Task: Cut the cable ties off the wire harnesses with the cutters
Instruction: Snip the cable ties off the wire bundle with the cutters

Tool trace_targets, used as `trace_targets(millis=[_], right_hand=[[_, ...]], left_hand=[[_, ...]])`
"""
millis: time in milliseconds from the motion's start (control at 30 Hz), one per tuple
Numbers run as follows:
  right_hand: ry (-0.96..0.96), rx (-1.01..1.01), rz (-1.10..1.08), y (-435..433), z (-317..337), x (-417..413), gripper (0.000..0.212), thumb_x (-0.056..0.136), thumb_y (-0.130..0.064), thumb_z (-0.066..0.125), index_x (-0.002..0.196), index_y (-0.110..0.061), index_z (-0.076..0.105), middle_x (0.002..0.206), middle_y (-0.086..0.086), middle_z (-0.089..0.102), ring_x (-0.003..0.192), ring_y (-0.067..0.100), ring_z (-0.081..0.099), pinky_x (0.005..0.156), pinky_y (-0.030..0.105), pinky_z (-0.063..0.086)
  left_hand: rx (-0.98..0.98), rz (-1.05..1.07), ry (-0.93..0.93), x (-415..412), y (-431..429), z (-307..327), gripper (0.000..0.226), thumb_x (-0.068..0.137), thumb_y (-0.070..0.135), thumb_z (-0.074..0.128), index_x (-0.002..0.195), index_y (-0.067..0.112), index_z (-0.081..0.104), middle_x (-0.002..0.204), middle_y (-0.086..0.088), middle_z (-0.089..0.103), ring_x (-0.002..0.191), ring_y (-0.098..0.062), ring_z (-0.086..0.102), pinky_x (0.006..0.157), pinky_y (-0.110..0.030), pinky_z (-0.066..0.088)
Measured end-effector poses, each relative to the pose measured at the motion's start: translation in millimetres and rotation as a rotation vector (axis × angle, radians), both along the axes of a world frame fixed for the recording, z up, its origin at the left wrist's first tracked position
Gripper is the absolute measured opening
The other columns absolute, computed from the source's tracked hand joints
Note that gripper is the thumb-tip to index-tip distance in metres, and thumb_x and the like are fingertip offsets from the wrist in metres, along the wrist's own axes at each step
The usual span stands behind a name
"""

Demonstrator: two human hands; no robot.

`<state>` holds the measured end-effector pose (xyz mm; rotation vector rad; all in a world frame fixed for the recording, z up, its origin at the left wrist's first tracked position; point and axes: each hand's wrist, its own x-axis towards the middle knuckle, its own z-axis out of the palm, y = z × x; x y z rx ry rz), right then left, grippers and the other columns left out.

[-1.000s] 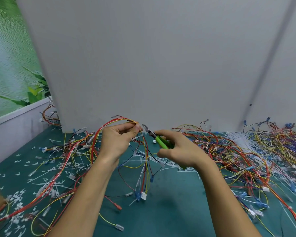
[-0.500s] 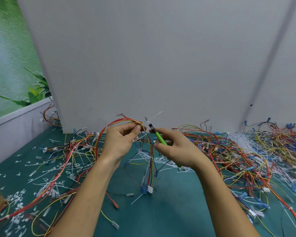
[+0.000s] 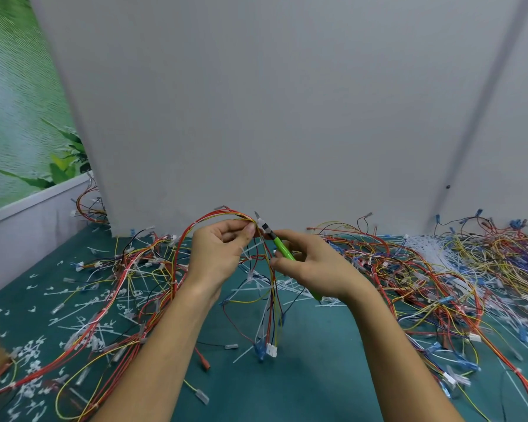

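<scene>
My left hand (image 3: pixel 218 254) pinches the top of a wire harness (image 3: pixel 267 303) of red, yellow, blue and white wires, lifted off the table. Its white connectors hang near the green mat. My right hand (image 3: pixel 313 266) grips green-handled cutters (image 3: pixel 276 240), whose metal jaws point up and left and touch the wire bend right by my left fingertips. White cable ties (image 3: pixel 252 257) stick out of the harness below my left hand.
A grey partition (image 3: pixel 272 117) stands close behind my hands. Tangled harnesses (image 3: pixel 439 269) cover the green mat on the right; more wires and cut white tie scraps (image 3: pixel 83 306) lie on the left. A low white wall (image 3: pixel 28 239) borders the left side.
Both hands have lifted the harness a little higher. The cutters' jaws have moved left and in against the wires at my left fingertips.
</scene>
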<state>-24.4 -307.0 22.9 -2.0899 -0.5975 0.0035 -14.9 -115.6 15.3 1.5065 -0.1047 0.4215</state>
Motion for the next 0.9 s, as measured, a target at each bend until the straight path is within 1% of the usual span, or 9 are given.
trace_targets(millis=[100, 233, 333, 433, 500, 600, 700, 833, 900], right_hand=[[-0.019, 0.000, -0.001, 2, -3, 1, 0.044, 0.096, -0.025, 0.065, 0.137, -0.040, 0.059, 0.093, -0.008, 0.064, 0.090, 0.027, 0.068, 0.082, 0.038, 0.058], [-0.046, 0.001, 0.000, 6, -7, 3, 0.044, 0.098, -0.024, 0.062, 0.135, -0.047, 0.056, 0.085, -0.014, 0.059, 0.068, 0.001, 0.056, 0.066, 0.016, 0.049], [-0.063, -0.028, 0.005, 9, -7, 3, 0.043, 0.102, -0.023, 0.055, 0.137, -0.048, 0.052, 0.083, -0.016, 0.057, 0.064, -0.001, 0.049, 0.063, 0.010, 0.041], [-0.020, -0.065, 0.003, 9, -8, 3, 0.045, 0.106, -0.026, 0.050, 0.148, -0.042, 0.047, 0.075, -0.035, 0.056, 0.068, -0.009, 0.052, 0.067, 0.010, 0.036], [0.003, -0.072, -0.003, 9, -7, 1, 0.048, 0.107, -0.028, 0.049, 0.153, -0.043, 0.042, 0.081, -0.041, 0.055, 0.078, -0.016, 0.054, 0.078, 0.015, 0.038], [0.026, -0.066, -0.014, 12, -4, -3, 0.049, 0.107, -0.032, 0.048, 0.154, -0.044, 0.039, 0.111, -0.026, 0.056, 0.100, -0.004, 0.056, 0.096, 0.027, 0.042], [0.003, -0.081, -0.044, 18, -4, -5, 0.049, 0.107, -0.035, 0.049, 0.155, -0.035, 0.039, 0.126, -0.010, 0.057, 0.112, 0.013, 0.057, 0.102, 0.033, 0.044], [-0.095, -0.116, -0.116, 24, -7, -4, 0.043, 0.105, -0.037, 0.052, 0.148, -0.027, 0.050, 0.123, -0.004, 0.063, 0.106, 0.012, 0.056, 0.091, 0.025, 0.040], [-0.113, -0.095, -0.133, 24, -7, -4, 0.034, 0.104, -0.037, 0.055, 0.137, -0.029, 0.057, 0.107, -0.012, 0.063, 0.091, 0.007, 0.058, 0.079, 0.018, 0.040]], left_hand=[[0.021, 0.007, -0.006, 1, 2, 1, 0.009, 0.088, 0.014, 0.077, 0.087, 0.023, 0.075, 0.083, 0.005, 0.079, 0.083, -0.008, 0.075, 0.073, -0.016, 0.054], [0.073, 0.018, -0.039, 0, 5, 2, 0.013, 0.088, 0.013, 0.077, 0.084, 0.025, 0.075, 0.080, 0.007, 0.078, 0.078, -0.005, 0.074, 0.068, -0.012, 0.053], [0.136, 0.054, -0.077, 0, 5, 1, 0.017, 0.088, 0.012, 0.077, 0.081, 0.028, 0.075, 0.078, 0.008, 0.078, 0.075, -0.003, 0.072, 0.068, -0.011, 0.052], [0.226, 0.105, -0.130, 0, 4, 1, 0.022, 0.089, 0.013, 0.076, 0.078, 0.032, 0.073, 0.074, 0.014, 0.076, 0.069, 0.002, 0.068, 0.064, -0.009, 0.050], [0.261, 0.125, -0.157, -2, 3, 1, 0.025, 0.090, 0.013, 0.076, 0.076, 0.034, 0.071, 0.071, 0.020, 0.073, 0.066, 0.005, 0.066, 0.060, -0.007, 0.048], [0.299, 0.144, -0.175, -4, 1, 2, 0.027, 0.090, 0.014, 0.075, 0.076, 0.036, 0.070, 0.070, 0.024, 0.072, 0.066, 0.007, 0.065, 0.059, -0.005, 0.046], [0.303, 0.156, -0.187, -6, 2, 4, 0.025, 0.090, 0.014, 0.075, 0.078, 0.035, 0.071, 0.071, 0.024, 0.072, 0.067, 0.006, 0.065, 0.060, -0.006, 0.047], [0.322, 0.150, -0.198, -8, 3, 6, 0.025, 0.090, 0.013, 0.075, 0.077, 0.034, 0.071, 0.069, 0.025, 0.070, 0.065, 0.007, 0.063, 0.059, -0.006, 0.045], [0.343, 0.147, -0.205, -9, 3, 7, 0.026, 0.091, 0.014, 0.075, 0.077, 0.035, 0.070, 0.069, 0.026, 0.071, 0.066, 0.006, 0.064, 0.059, -0.006, 0.045]])
